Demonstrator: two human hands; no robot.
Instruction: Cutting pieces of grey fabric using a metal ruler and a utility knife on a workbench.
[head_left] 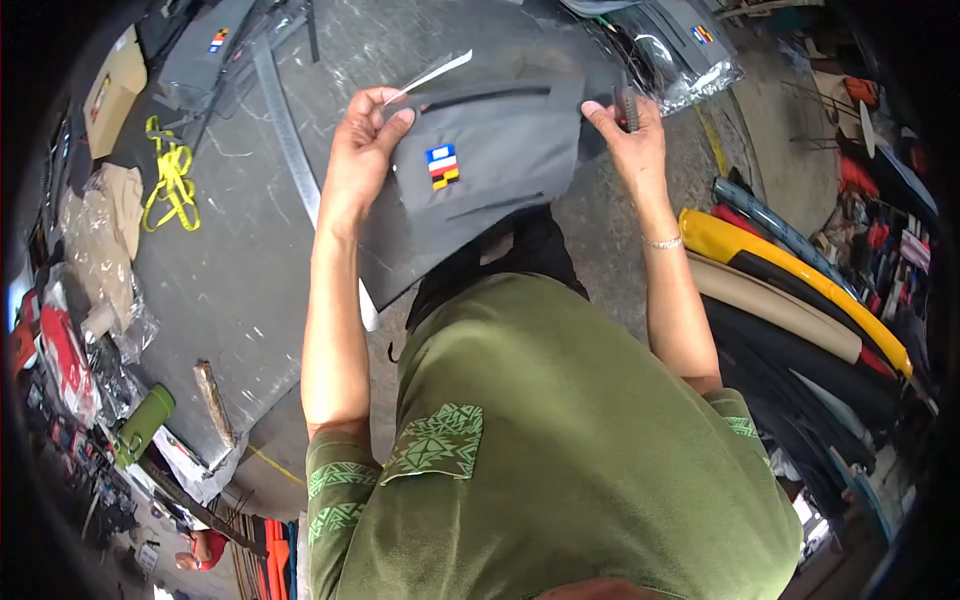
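A grey fabric panel (500, 150) hangs between my two hands over the near edge of the table. It bears a small patch (441, 166) in blue, white, red, yellow and black, and a dark narrow strip runs near its top edge. My left hand (368, 140) pinches the panel's upper left corner. Out of those fingers a thin white strip (435, 72) slants up to the right. At the panel's right edge is my right hand (632, 140), its fingers curled around a small dark ridged piece (631, 108) whose kind is unclear. The panel is partly blurred.
The dark table (240, 290) carries a long metal ruler (283, 130), a bundled yellow strap (172, 175) and a cardboard piece (112, 95). Another grey panel (205, 45) lies at the far left; plastic-wrapped pieces (690, 60) lie far right. Material rolls (790, 280) stand to my right.
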